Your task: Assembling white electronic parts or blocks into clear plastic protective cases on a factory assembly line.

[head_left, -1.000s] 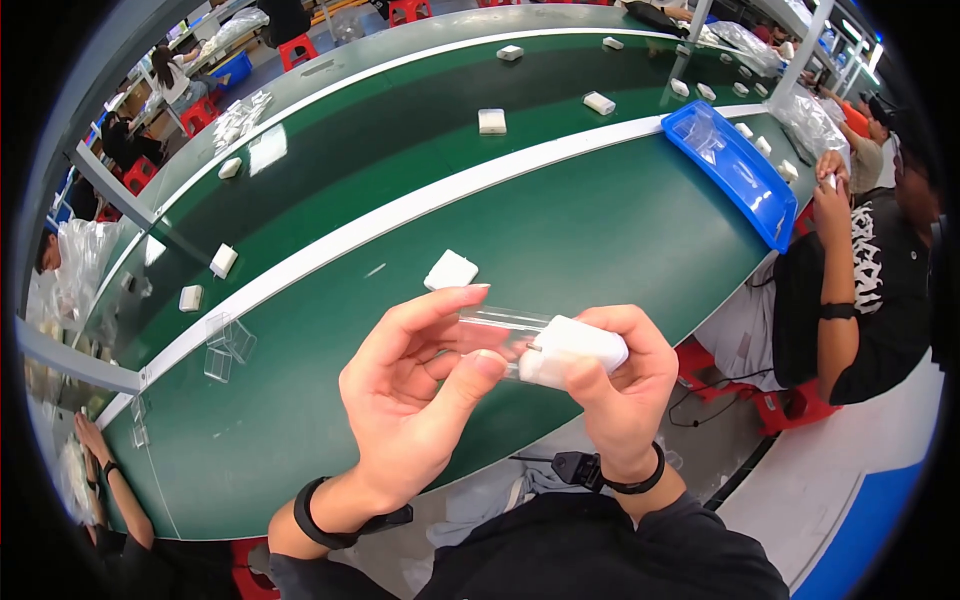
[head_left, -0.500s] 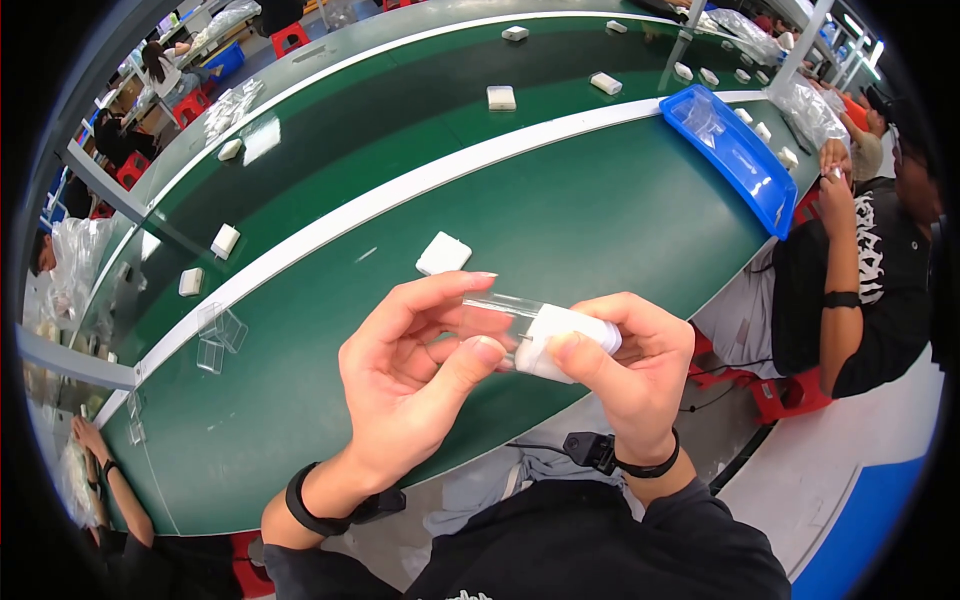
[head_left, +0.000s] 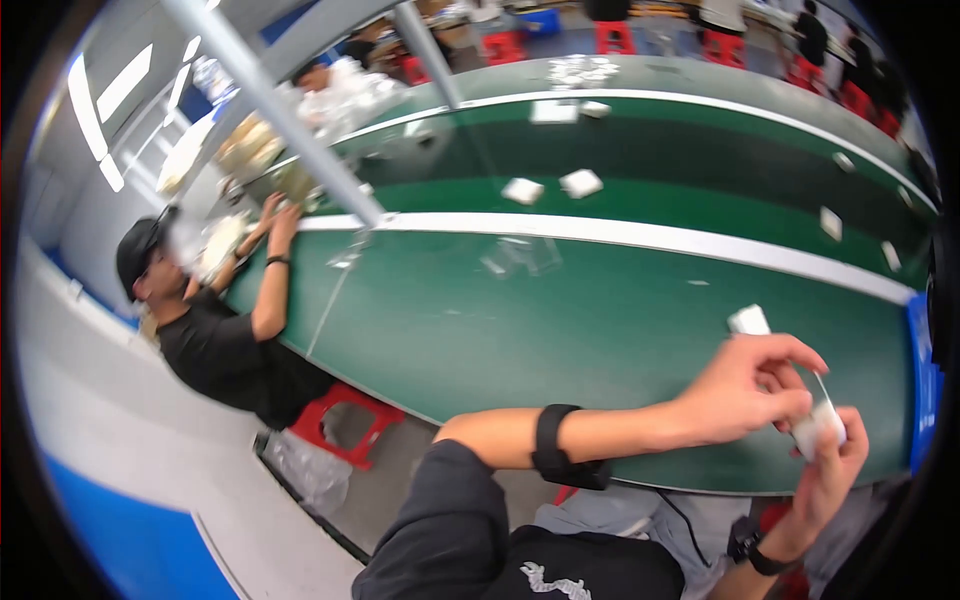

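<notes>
My right hand (head_left: 836, 462) grips a white rounded block (head_left: 812, 432), its thumb pressed on the near face. My left hand (head_left: 757, 388) is curled beside it, thumb and index finger around a clear plastic case, of which only a thin bright edge (head_left: 824, 388) shows now. Motion blur hides how far the block sits inside the case. Just beyond my left hand, another white block (head_left: 749, 320) lies on the green table (head_left: 560, 335).
Clear plastic covers (head_left: 522, 256) lie near the white divider strip (head_left: 600, 233). Past it, white blocks (head_left: 580, 183) rest on a darker green band. A blue tray (head_left: 925, 370) stands at the right edge. At left, a co-worker (head_left: 215, 310) sits near a metal post (head_left: 290, 120).
The view has swung left, so my hands now appear at the lower right and the left-hand co-worker is in full sight. Both hands still hold the block and case together.
</notes>
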